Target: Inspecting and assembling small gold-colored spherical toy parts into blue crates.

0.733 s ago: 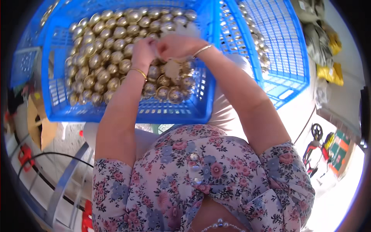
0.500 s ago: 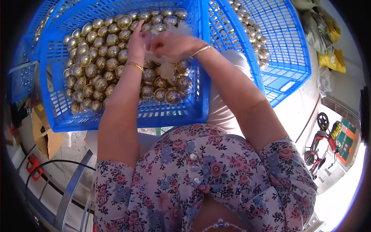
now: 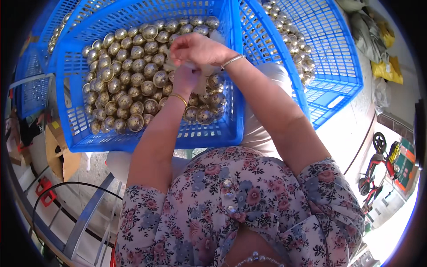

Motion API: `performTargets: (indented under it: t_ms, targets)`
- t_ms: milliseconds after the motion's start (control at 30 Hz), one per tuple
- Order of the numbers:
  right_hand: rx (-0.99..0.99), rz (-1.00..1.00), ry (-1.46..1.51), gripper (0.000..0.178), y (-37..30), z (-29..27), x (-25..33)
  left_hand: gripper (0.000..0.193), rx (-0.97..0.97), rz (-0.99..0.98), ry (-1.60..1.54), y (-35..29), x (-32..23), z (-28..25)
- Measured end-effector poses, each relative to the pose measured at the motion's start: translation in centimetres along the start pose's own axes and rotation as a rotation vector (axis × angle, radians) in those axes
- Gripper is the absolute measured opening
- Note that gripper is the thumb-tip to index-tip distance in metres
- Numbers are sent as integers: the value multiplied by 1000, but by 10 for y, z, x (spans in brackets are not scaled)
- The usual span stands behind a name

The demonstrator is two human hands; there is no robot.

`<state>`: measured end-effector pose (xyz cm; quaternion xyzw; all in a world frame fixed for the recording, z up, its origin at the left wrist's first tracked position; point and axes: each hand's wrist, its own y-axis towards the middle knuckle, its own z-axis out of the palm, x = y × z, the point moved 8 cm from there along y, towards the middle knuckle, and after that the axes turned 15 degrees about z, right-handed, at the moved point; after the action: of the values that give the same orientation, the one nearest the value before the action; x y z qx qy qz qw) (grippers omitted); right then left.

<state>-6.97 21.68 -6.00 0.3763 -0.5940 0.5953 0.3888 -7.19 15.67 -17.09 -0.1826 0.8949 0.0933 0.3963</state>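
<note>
One head-worn view, looking straight down

A single fisheye camera on the person's head faces steeply down, close over a blue basket point(image 3: 147, 138) of gold balls point(image 3: 133, 84). Forearms enter from the lower edge; straight edges bow toward the dark round rim. No second view shares the scene.

Whatever the left hand point(image 3: 186, 79) and right hand point(image 3: 198, 49) gripped over the blue crate point(image 3: 147, 138) stayed hidden behind curled fingers.

Brown open cardboard box point(image 3: 57, 149) at lower left – yellow bags point(image 3: 389, 69) at upper right
</note>
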Motion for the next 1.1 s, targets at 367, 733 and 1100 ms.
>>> performTargets:
  t_ms: [367, 733, 1100]
  targets:
    - [174, -215, 245, 9, -44, 10, 44, 17, -406, 67, -187, -18, -39, -101]
    - [363, -32, 72, 11, -59, 77, 17, 14, -597, -82, -966, -110, -89, -142]
    - [246, -21, 300, 20, -68, 88, 11, 10, -759, -86, -821, -126, -106, -145]
